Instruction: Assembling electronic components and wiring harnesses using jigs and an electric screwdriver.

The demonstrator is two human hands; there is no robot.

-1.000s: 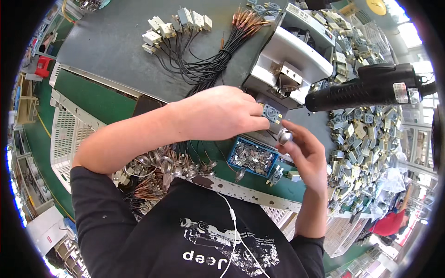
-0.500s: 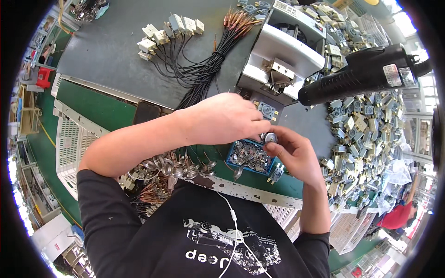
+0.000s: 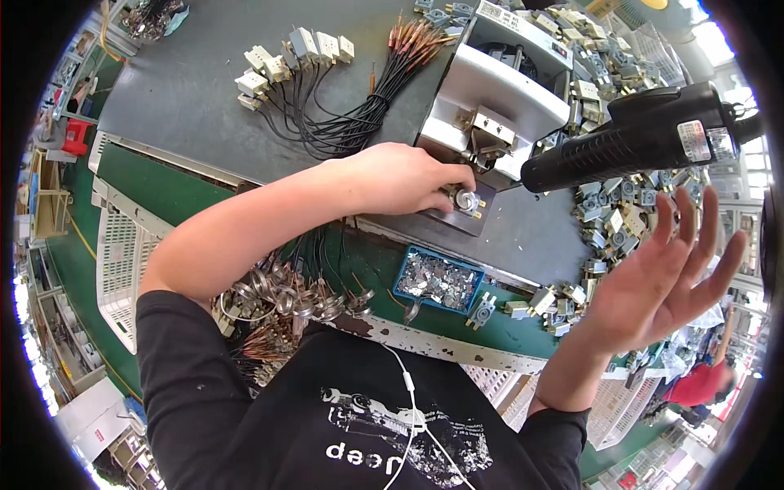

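My left hand (image 3: 412,181) reaches in from the left, its thumb and fingers closed around a round silver metal part (image 3: 466,200). This part sits on a small fixture plate (image 3: 469,220), over a grey body whose brass-coloured prongs stick out to the right. The palm hides part of it. On the right, my right hand (image 3: 653,282) is raised with its fingers spread and nothing in it. Above that hand lies a black electric screwdriver (image 3: 629,139), its thin bit pointing left towards the fixture.
A silver machine (image 3: 498,90) stands behind the fixture. Black wires (image 3: 351,122) with copper ends and white blocks lie at the back left. A blue tray (image 3: 439,280) of small metal pieces is nearer me. Many grey plug bodies (image 3: 629,212) are heaped at the right.
My hands have parted. The left set the round metal part down onto the grey body at the fixture; the right let go and swung out right, fingers spreading.
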